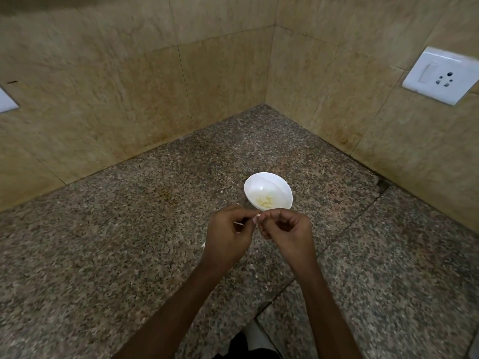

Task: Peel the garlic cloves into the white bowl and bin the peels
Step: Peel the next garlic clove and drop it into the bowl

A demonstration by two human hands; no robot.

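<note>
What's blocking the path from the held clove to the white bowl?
Nothing visible. Left hand and right hand pinch the garlic clove beside the near rim of the white bowl; only peeled cloves lie inside.

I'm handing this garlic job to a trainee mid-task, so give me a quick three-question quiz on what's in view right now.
1. True or false: the white bowl on the counter is empty.
2. Where is the garlic clove that is being worked on? A) lying in the bowl. B) pinched between the fingers of the left hand and right hand, just on the near side of the bowl. C) resting on the counter.
3. Fill in: the white fixture on the right-hand wall is a ____.

Key: 1 false, since peeled cloves lie in it. 2 B. 3 socket plate.
</note>
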